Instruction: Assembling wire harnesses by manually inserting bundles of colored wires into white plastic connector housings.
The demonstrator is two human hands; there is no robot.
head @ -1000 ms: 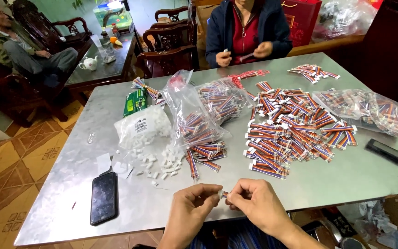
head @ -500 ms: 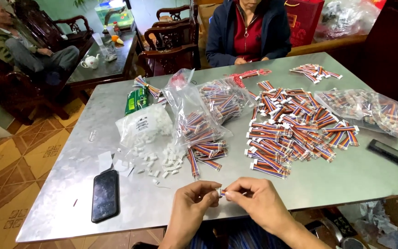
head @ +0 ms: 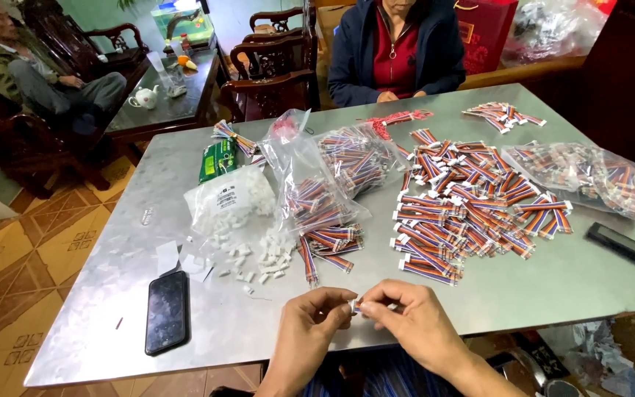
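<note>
White connector (head: 353, 304) pinched between left hand (head: 316, 323) and right hand (head: 413, 322) fingertips, near table (head: 567, 279) edge, wire pile (head: 472, 202) beyond, phone (head: 167, 312) left.

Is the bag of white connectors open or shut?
Open: the bag of white connectors lies on the table, with loose white pieces spilled beside it.

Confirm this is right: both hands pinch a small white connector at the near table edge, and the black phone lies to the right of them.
Not quite. The head view shows the black phone lying to the left of the hands, not the right. The rest holds: the left hand and right hand pinch a small white connector at the near edge of the table.
</note>
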